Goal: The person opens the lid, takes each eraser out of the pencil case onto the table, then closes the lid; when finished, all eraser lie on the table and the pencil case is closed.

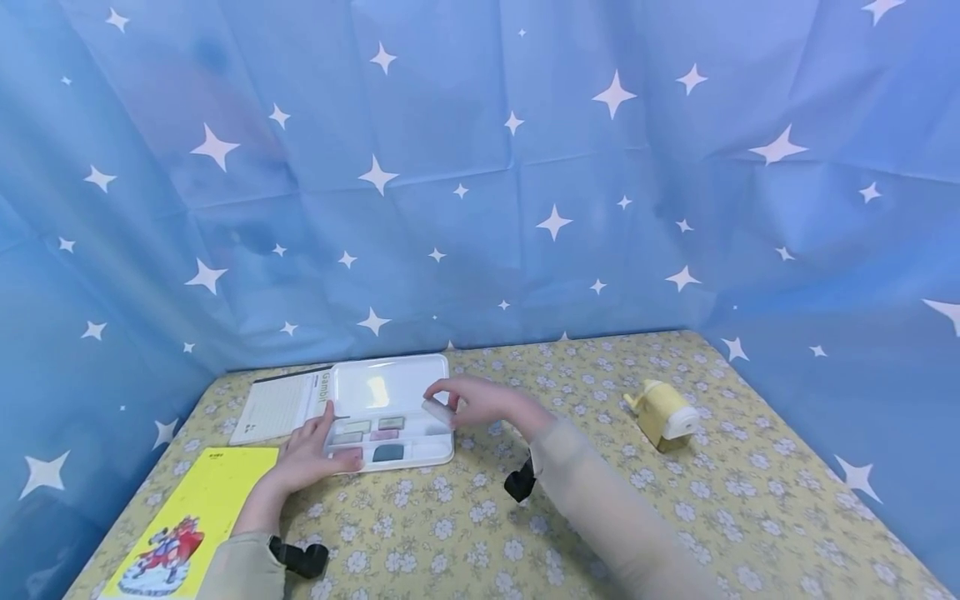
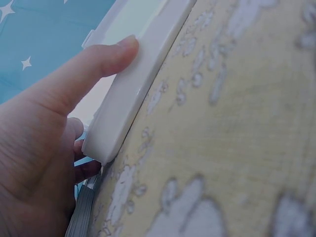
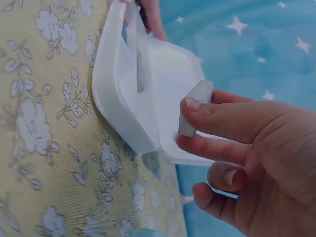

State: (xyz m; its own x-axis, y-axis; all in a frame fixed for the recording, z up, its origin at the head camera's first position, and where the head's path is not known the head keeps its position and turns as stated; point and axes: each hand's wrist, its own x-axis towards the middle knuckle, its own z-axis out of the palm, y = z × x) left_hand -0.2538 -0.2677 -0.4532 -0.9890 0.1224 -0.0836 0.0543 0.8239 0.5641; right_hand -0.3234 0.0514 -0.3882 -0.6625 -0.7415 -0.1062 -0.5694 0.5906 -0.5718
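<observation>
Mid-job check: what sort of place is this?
Likely an art or study corner, though the wider room is hidden. A blue star-patterned curtain hangs behind; in front lie an open white rectangular plastic case, much like a paint box, and a white ruled paper pad.

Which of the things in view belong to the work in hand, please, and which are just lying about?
Seemingly in use:
open white case, which the left hand holds;
pale block, pinched in the right hand;
coloured blocks inside the case.

Just lying about:
lined pad;
yellow book;
what looks like a pencil sharpener.
</observation>
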